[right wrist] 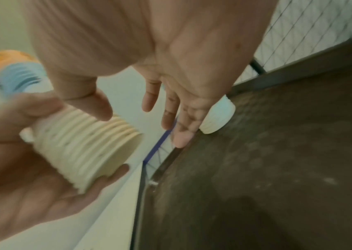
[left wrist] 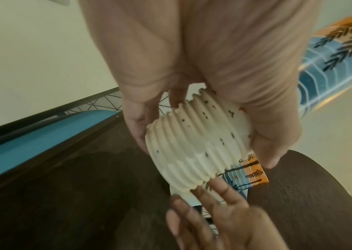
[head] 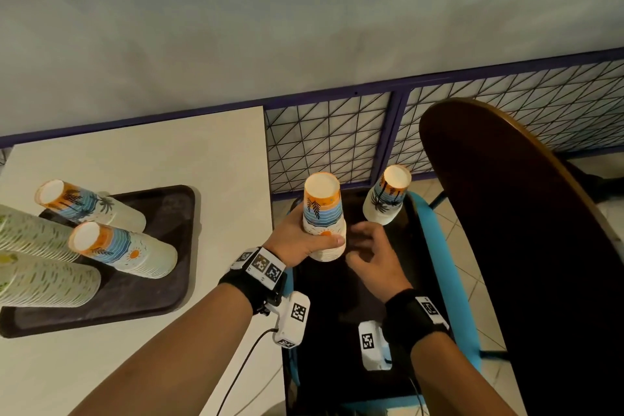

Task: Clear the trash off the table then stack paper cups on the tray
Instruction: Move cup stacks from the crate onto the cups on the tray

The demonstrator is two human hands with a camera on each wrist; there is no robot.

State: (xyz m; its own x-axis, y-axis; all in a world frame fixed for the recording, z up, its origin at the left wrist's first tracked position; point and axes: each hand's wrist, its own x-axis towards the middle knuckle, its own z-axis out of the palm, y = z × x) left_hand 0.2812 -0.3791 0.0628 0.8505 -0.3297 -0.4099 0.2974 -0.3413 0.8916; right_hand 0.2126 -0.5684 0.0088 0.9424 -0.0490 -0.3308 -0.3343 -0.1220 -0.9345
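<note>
Your dark tray [head: 162,284] sits on the pale surface [head: 189,152] to your left, and it carries four nested stacks of paper cups, all upside down: two sunset-print stacks [head: 114,246] with orange bases, blue wave bands and black palms, and at the left edge two green-speckled stacks [head: 37,257] that run partly out of view. Over the black chair seat [head: 341,321] with its blue frame, just right of the surface, your left hand [head: 297,241] grasps another sunset-print stack, the held stack [head: 322,216]; your thumb crosses its front near the rims and your fingers wrap round behind. It is upside down too, with the white base on top, an orange band with black fronds below it, then blue waves and a small orange sun, and cream rolled rims bunched at the bottom, which the left wrist view shows as close ridges [left wrist: 194,148]. Your right hand [head: 374,257] is released, fingers loosely spread just beside the rims of that stack and holding nothing. One more stack, the far stack [head: 386,196], stands inverted at the back of the seat, beyond your right hand, beside the dark round tabletop [head: 526,246]
</note>
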